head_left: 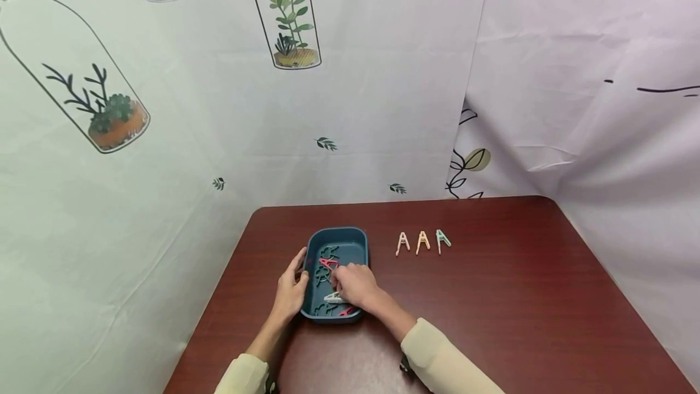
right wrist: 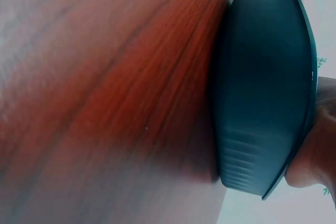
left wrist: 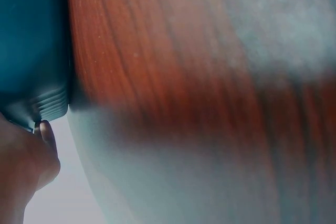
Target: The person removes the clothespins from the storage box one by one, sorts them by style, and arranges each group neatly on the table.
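A dark blue rectangular bin [head_left: 336, 235] stands on the table, with several clothespins inside. My left hand [head_left: 290, 287] rests along its left side, fingers fairly straight, thumb near the rim. My right hand [head_left: 356, 284] reaches over the right rim, its fingers bent down into the bin. Just below those fingers lies a white clothespin [head_left: 332, 298]; a red clothespin [head_left: 327, 262] lies just beyond them, and a second red piece [head_left: 347, 310] shows near the front wall. The right fingertips are hidden, so I cannot tell whether they pinch a clothespin.
Right of the bin, a pale pink clothespin [head_left: 403, 242], an orange clothespin [head_left: 423, 241] and a mint green clothespin [head_left: 442, 239] lie in a row on the brown table [head_left: 492, 297]. White printed cloth [head_left: 372, 108] hangs behind the table.
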Available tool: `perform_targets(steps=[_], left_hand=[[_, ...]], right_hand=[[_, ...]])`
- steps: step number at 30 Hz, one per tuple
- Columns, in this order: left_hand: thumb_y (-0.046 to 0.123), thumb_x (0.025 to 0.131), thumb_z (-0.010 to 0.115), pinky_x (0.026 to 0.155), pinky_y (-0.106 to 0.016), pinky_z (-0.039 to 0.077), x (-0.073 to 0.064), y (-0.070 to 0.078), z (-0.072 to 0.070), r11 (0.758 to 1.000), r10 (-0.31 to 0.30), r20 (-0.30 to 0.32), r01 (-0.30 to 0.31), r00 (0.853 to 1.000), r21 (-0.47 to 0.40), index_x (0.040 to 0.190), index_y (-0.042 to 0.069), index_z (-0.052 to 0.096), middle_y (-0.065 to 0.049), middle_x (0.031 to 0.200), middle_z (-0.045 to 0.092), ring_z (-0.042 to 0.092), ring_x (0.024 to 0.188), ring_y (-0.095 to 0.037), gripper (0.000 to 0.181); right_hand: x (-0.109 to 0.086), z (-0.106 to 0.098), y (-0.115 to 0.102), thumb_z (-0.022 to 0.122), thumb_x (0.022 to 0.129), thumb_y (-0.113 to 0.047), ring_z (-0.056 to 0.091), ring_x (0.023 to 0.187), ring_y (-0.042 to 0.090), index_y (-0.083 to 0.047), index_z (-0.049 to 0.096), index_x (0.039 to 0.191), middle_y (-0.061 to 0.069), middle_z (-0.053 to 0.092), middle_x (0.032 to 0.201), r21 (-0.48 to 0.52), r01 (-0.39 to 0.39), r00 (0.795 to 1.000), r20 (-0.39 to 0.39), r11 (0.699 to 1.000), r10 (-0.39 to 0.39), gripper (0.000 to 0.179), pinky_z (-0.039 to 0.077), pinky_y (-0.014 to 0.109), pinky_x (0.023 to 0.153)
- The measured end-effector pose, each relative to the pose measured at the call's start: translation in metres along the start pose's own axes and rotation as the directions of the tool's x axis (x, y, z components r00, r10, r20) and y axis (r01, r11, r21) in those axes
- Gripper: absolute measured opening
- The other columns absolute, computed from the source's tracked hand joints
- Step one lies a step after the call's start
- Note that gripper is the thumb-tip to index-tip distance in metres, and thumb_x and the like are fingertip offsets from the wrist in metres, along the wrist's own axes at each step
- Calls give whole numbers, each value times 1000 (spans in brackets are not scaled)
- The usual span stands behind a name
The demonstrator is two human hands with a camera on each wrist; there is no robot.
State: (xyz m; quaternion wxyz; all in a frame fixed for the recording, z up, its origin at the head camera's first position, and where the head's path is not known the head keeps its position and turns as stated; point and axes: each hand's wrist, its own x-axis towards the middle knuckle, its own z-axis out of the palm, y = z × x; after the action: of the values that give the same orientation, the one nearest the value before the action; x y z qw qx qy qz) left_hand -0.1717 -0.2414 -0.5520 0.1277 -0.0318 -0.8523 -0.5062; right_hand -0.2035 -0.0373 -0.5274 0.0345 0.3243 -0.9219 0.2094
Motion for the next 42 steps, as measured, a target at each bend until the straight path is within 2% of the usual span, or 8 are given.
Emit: perform_targets(steps=[7, 11, 14, 18, 27, 34, 39, 42], left_hand=[[-7, 103, 52, 110, -57, 44, -1, -2, 1, 1000, 15, -1, -15, 1000, -5, 162, 9, 45, -20, 158, 51, 53, 142, -37, 62], [-9, 102, 53, 110, -57, 45, -1, -2, 2, 1000, 25, -7, -25, 1000, -9, 161, 9, 46, -21, 157, 52, 54, 141, -38, 62], [-9, 102, 53, 110, -57, 44, -2, -1, 1, 1000, 21, -5, -21, 1000, -14, 161, 10, 46, -20, 157, 52, 53, 142, -37, 63], [-8, 102, 53, 110, -56, 45, -2, -1, 1, 1000, 8, -6, -8, 1000, -9, 162, 11, 46, -20, 157, 52, 54, 141, -36, 63], [-9, 101, 53, 107, -56, 47, -2, -3, 3, 1000, 6, -14, -6, 1000, 14, 162, 9, 46, -20, 156, 53, 57, 138, -38, 64], [-9, 101, 54, 107, -56, 47, -2, -2, 4, 1000, 3, -18, -3, 1000, 18, 162, 10, 46, -19, 157, 53, 57, 138, -36, 64], [-8, 102, 53, 108, -56, 46, -1, -1, 4, 1000, 2, -13, -2, 1000, 19, 162, 12, 45, -18, 158, 52, 55, 140, -34, 64], [-8, 102, 53, 108, -56, 46, -1, -1, 3, 1000, 2, -8, -2, 1000, 18, 163, 13, 45, -18, 158, 52, 55, 140, -35, 64]], right_hand=[[-4, 0, 5, 83, 85, -16, 54, 65, -8, -25, 80, 87, -24, 65, 72, 153, 29, 999, -32, 988, -25, 10, 44, 20, 62], [-5, -1, 10, 85, 87, -17, 60, 71, -12, -22, 82, 93, -23, 70, 78, 307, 52, 998, -46, 950, -40, 9, 48, 18, 69], [-5, -2, 14, 85, 89, -10, 65, 72, -8, -15, 82, 96, -14, 75, 82, 452, 85, 996, -73, 888, -57, 9, 53, 18, 72], [-5, -7, 21, 84, 89, -1, 70, 74, 0, -4, 81, 98, 0, 78, 86, 588, 125, 991, -113, 799, -72, 10, 57, 20, 72], [-9, -15, 33, 79, 92, 2, 77, 80, 13, -3, 83, 95, 9, 80, 93, 722, 66, 995, -99, 689, 8, 7, 57, 21, 71], [-14, -25, 46, 79, 92, 4, 79, 88, 32, 5, 82, 98, 19, 79, 97, 849, 26, 986, -107, 528, 124, 8, 57, 21, 71], [-18, -32, 62, 80, 90, 3, 78, 95, 26, 9, 81, 102, 24, 78, 104, 884, 31, 967, -144, 466, 210, 13, 58, 22, 77], [-22, -38, 71, 79, 90, 5, 78, 94, 17, 12, 79, 105, 24, 78, 106, 913, 33, 956, -147, 406, 254, 16, 59, 24, 79]])
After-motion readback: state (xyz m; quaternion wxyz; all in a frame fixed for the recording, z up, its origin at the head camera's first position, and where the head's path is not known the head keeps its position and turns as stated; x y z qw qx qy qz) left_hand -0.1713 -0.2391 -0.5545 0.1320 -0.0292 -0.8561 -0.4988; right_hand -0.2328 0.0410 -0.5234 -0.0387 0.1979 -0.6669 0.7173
